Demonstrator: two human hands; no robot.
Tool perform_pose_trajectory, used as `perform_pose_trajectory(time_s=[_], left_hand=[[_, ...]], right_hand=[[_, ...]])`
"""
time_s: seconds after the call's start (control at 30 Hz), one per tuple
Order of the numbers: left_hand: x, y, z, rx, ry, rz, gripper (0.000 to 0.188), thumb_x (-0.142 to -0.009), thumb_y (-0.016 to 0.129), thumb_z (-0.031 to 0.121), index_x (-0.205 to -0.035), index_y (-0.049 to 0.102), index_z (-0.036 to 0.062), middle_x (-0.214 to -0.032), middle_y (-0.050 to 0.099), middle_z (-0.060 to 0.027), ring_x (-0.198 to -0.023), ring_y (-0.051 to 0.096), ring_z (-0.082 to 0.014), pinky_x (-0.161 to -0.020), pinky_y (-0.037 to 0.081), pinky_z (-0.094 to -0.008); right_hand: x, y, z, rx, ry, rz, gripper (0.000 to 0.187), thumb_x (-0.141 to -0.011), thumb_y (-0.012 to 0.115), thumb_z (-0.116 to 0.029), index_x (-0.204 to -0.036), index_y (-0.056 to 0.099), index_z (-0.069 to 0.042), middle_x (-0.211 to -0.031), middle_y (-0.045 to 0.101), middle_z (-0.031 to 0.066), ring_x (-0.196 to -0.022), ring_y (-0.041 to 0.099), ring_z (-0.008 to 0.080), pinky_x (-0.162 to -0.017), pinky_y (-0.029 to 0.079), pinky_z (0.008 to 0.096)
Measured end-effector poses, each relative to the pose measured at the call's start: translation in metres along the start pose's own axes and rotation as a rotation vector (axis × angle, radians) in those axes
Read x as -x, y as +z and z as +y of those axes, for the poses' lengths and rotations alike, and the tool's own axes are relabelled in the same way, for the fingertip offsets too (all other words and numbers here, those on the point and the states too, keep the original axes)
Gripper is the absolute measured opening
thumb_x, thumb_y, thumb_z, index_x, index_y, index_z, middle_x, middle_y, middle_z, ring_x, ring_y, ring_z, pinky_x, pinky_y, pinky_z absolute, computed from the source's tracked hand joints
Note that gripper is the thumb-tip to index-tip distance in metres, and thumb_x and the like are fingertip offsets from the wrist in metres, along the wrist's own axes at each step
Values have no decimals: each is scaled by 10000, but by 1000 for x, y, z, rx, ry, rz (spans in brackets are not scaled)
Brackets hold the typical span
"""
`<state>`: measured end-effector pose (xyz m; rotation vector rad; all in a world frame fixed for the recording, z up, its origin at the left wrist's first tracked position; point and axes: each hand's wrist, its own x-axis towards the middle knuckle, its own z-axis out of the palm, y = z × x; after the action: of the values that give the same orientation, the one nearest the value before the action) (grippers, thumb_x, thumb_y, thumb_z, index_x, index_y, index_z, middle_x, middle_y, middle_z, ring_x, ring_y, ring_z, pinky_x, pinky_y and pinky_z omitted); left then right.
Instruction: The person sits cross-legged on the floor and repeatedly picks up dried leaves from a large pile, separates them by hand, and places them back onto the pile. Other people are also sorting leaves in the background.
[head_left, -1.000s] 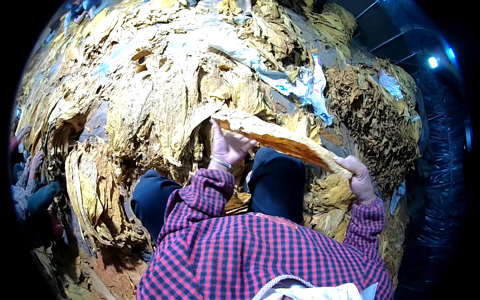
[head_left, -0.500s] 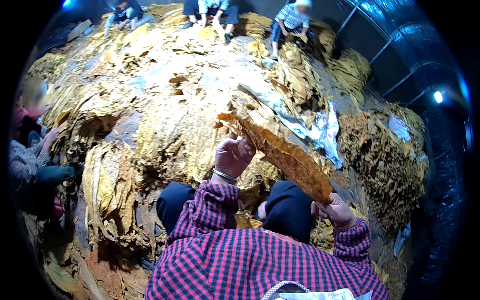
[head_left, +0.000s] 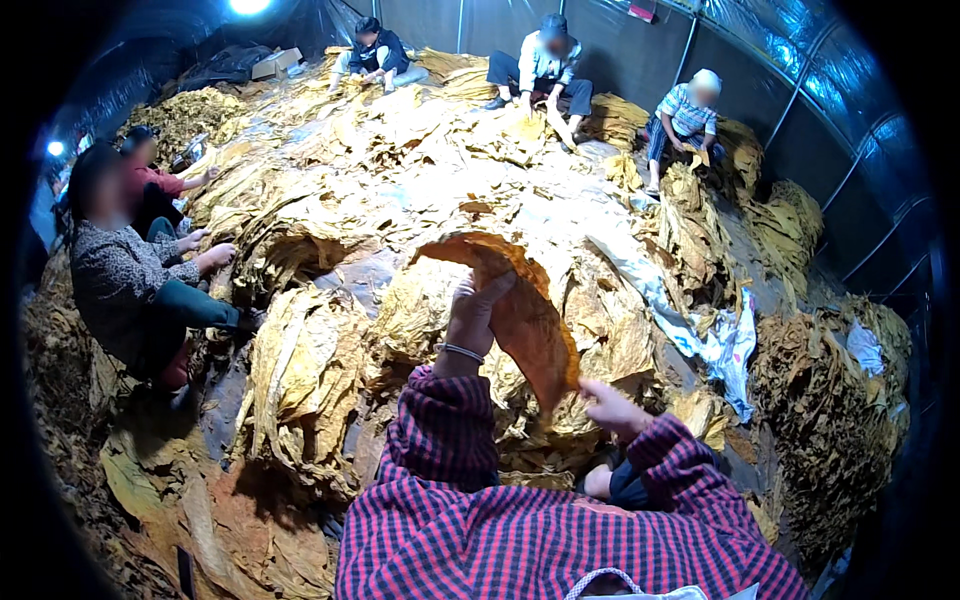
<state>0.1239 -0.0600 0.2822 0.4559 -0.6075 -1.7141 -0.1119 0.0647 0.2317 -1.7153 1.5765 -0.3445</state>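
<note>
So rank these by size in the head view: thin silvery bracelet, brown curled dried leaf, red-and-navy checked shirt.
Largest to smallest:
1. Red-and-navy checked shirt
2. Brown curled dried leaf
3. Thin silvery bracelet

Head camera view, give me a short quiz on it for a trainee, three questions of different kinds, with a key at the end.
1. Multiple choice: which part of the brown leaf is the person's right hand nearest to?
A) its upper left end
B) the middle of its top edge
C) its lower end

2. True or false: the brown leaf lies flat on the heap of leaves, with neither hand on it.

3. Fill in the blank: the light band is worn on the person's ____ wrist.

Key:
1. C.
2. False: the left hand holds it up.
3. Left.
</note>
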Motion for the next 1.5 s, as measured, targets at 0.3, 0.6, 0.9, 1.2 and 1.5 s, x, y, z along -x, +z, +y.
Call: perform_pose_trajectory(time_s=[0.3, 0.6, 0.9, 1.2, 1.5], left_hand=[[-1, 7, -10, -108, -73, -149, 256, -812, 551, 25, -1066, 523, 18, -994, 585, -61, -873, 583, -151, -758, 492, -273], [-1, -6, -23, -408, -330, -97, 222, -804, 605, 65, -1010, 568, -9, -910, 621, -75, -773, 613, -160, -693, 508, -270], [9, 14, -27, -365, -339, -269, 241, -790, 589, 27, -1026, 553, -2, -900, 604, -75, -798, 607, -177, -700, 510, -287], [-13, -10, -12, 123, -397, -74, 332, -893, 484, 354, -1066, 540, 76, -1003, 607, -57, -879, 594, -190, -788, 497, -338], [-32, -45, -12, 195, -431, 195, 350, -834, 579, 345, -1083, 534, 103, -974, 608, -51, -899, 579, -222, -805, 468, -412]], right_hand=[[-79, -57, -106, -544, -308, 213, 226, -867, 531, -123, -1036, 562, 23, -907, 586, 45, -821, 536, 90, -737, 448, 246], [-83, -62, -106, -313, -397, 231, 114, -789, 547, -24, -889, 589, 10, -722, 590, 40, -677, 558, 107, -620, 459, 249], [-93, -59, -83, 93, -355, 677, 93, -735, 536, -64, -779, 594, -6, -670, 576, 122, -622, 575, 231, -598, 459, 323], [-59, -27, -19, -796, 36, -45, 702, -888, 264, -551, -1276, 356, 27, -1251, 452, 169, -1131, 453, 236, -946, 365, 320], [-25, 1, 6, -1243, 148, -207, 511, -783, 663, -188, -1202, 427, -15, -1077, 560, 61, -933, 538, 125, -815, 432, 264]])
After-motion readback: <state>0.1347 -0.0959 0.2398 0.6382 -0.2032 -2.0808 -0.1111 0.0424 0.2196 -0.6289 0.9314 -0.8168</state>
